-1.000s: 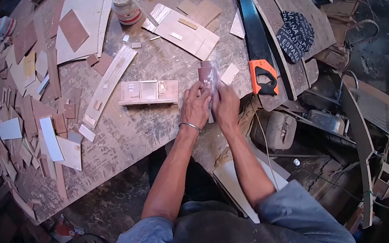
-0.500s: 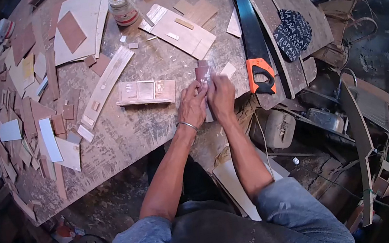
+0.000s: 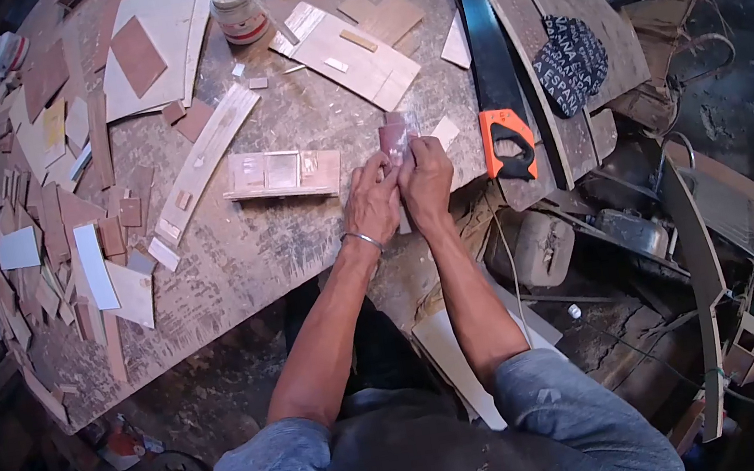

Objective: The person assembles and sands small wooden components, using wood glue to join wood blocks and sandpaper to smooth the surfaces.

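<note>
Close together at the table's near edge, my two hands work on one small reddish-brown flat piece with pale streaks on its face. My left hand, a metal bangle at its wrist, has its fingers bent against the piece's left side. On the opposite side, my right hand is closed with its fingertips pressed to the edge. A narrow strip shows below, between the hands. Left of them lies a small wooden frame with compartments. Beyond is a pale wooden board with small blocks on it.
A handsaw with an orange handle lies to the right, beside a round lettered cloth. At the back stands a glue jar with a brush in it. Wood offcuts cover the left side. A long strip lies left of centre.
My right hand has shifted slightly, its fingers now bunched at the piece's edge. My left hand keeps nearly the same place. The whole view has moved a little.
</note>
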Demonstrator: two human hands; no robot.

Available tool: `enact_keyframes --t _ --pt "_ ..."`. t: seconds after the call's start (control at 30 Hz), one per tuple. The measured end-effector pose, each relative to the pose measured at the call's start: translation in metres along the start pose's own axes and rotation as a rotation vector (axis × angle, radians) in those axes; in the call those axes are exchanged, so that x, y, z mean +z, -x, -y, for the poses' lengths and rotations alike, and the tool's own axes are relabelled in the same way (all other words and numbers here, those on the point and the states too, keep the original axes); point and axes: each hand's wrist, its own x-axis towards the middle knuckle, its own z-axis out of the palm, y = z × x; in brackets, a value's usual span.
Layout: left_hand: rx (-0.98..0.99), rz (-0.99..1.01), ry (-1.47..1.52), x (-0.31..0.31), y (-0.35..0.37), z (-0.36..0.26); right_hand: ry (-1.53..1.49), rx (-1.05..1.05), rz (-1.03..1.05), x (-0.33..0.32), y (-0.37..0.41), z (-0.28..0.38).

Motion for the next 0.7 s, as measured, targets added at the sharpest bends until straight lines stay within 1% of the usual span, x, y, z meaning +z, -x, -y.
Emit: enact_keyframes --t 0.07,0.13,0.2,0.27,0.33,0.37,0.47,0.5,0.6,0.63,0.7 --pt "-0.031 0.010 0.039 0.003 0.001 0.004 -0.004 0.001 -0.019 -0.010 0.011 0.008" --pt "-0.036 0.000 0.070 0.004 0.000 0.002 -0.008 -0.036 -0.038 -0.006 -0.011 0.007" --pt "-0.011 -0.003 0.047 0.004 -0.001 0.002 -0.009 -0.042 -0.035 -0.002 -0.010 0.004" --pt "-0.027 0.033 0.008 -0.002 0.000 -0.002 0.016 0.029 -0.001 -0.004 0.009 0.004" --pt "-0.029 0.013 0.041 -0.003 0.001 -0.002 0.035 0.074 -0.003 -0.005 0.013 0.008" --pt "-0.025 0.005 0.049 0.000 0.001 0.000 -0.047 0.019 -0.055 -0.008 0.025 0.008" --pt "-0.004 -0.003 0.025 0.005 -0.004 0.003 0.014 -0.067 -0.026 0.004 -0.013 -0.005" --pt "-0.005 0.015 0.007 0.005 -0.003 0.004 0.044 -0.064 -0.005 0.010 -0.026 -0.009" --pt "0.006 0.030 0.022 0.003 0.005 0.007 0.010 0.020 -0.018 -0.009 0.014 0.006" --pt "0.022 0.014 0.039 0.003 -0.001 0.007 -0.018 -0.011 -0.037 -0.011 0.021 0.008" --pt "0.029 0.013 0.018 0.004 0.001 0.007 0.018 -0.062 -0.029 -0.002 -0.001 -0.003"
